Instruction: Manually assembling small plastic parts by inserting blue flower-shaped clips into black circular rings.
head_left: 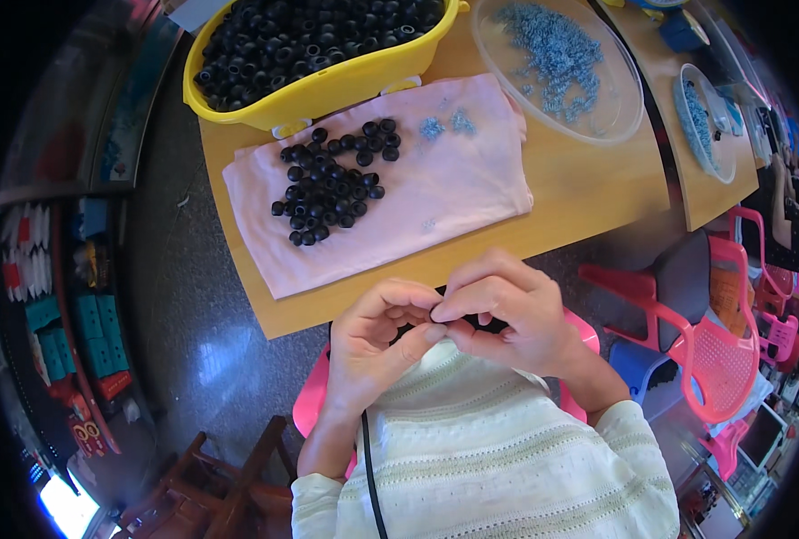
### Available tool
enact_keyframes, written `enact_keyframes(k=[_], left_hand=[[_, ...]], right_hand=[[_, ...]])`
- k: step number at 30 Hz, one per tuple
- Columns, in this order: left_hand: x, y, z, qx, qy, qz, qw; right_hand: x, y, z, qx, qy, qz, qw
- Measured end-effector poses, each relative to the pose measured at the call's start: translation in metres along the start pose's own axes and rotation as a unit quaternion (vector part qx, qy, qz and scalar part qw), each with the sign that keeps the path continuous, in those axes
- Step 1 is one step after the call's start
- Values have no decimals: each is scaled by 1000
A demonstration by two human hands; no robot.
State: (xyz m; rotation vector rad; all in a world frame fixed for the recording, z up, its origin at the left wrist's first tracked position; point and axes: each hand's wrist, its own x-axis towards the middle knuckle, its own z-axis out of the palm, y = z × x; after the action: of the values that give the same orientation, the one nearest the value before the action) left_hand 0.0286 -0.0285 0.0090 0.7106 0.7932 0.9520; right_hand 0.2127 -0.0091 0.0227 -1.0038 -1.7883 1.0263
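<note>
My left hand [377,340] and my right hand [512,310] meet in front of me at the table's near edge, fingertips together. Between them shows a sliver of a small black round cap [435,314], mostly hidden by the fingers. The left thumb and fingers pinch it; the right fingers are closed against it, and whatever else they grip is too small to make out. Beyond, on a folded pink cloth [471,184], lies a loose pile of black round caps [328,198]. Small clusters of light blue bits [432,128] rest to their right.
A yellow tub [328,85] heaped with black caps stands at the table's far left. A clear oval tray [629,126] holds many blue bits. Another table with a similar tray [727,166] is at right, near a pink chair [719,368]. Shelves [67,323] line the left.
</note>
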Motion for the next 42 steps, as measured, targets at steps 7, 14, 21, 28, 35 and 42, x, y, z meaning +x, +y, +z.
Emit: enact_keyframes(k=[7, 14, 21, 28, 35, 42], left_hand=[[1, -8, -16, -9, 34, 0, 999], [7, -2, -14, -38, 98, 17, 994], [9, -10, -27, 54, 63, 126, 988], [8, -6, -25, 4, 44, 106, 993], [10, 0, -16, 55, 61, 89, 993], [6, 3, -13, 154, 58, 122, 979]], right_hand=[[6, 7, 1, 57, -53, 68, 995], [31, 45, -4, -197, -13, 25, 980], [38, 49, 2, -293, -56, -36, 954], [30, 26, -2, 31, -9, 116, 993], [30, 14, -7, 136, -24, 61, 989], [29, 0, -7, 11, -30, 5, 999]])
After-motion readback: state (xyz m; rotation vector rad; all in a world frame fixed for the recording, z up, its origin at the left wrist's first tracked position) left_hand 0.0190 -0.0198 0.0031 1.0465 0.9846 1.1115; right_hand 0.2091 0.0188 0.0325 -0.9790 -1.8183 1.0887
